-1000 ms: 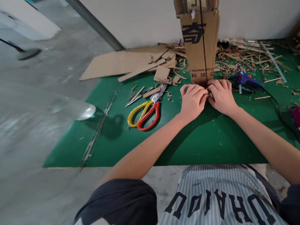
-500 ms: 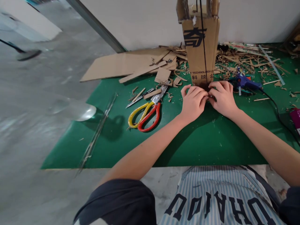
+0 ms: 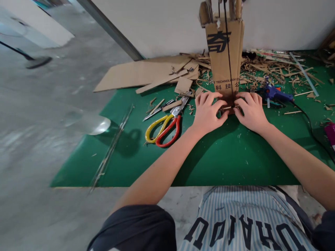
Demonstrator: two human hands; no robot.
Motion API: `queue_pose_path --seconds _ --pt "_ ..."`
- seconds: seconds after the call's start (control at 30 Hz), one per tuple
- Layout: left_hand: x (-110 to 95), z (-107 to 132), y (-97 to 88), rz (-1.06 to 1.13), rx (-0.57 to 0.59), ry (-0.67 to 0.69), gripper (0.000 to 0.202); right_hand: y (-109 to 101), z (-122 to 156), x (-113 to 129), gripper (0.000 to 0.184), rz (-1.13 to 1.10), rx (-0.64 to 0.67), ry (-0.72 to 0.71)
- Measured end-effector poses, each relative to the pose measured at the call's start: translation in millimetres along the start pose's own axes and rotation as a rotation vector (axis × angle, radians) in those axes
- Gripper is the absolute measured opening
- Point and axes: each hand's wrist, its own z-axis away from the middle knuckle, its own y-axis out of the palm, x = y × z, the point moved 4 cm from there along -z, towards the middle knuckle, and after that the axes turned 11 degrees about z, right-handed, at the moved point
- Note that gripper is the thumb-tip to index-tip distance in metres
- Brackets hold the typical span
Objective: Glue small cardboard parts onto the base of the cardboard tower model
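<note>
While a cardboard tower (image 3: 224, 59) stands on the worktop (image 3: 222, 157), left hand (image 3: 208, 112) and right hand (image 3: 251, 111) clamp their fingers (image 3: 219, 104) on a thin stick (image 3: 230, 107) at its base.

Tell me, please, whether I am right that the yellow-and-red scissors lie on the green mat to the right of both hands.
Not quite. The head view shows the scissors lying on the green mat to the left of the left hand and right hand.

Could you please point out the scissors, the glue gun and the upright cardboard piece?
scissors (image 3: 177, 111), head view, metal by the pivot.
glue gun (image 3: 273, 92), head view, blue body.
upright cardboard piece (image 3: 222, 59), head view, printed front face.
</note>
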Motion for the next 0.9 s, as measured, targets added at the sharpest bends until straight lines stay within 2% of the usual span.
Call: queue_pose_path --seconds 0.1,0.23,0.9 --pt "-3.2 0.4 4.7 -0.014 0.004 -0.010 0.011 0.6 -0.4 -0.3 0.018 0.006 -0.014 -0.035" --pt "-3.7 1.8 9.1 -0.007 -0.022 0.004 0.016 1.7 -0.8 0.0 0.021 -0.027 -0.024 -0.057" --pt "-0.6 1.5 13.4 0.056 -0.008 -0.028 0.018 7.0 -5.3 1.9 0.027 -0.171 -0.019 -0.030"
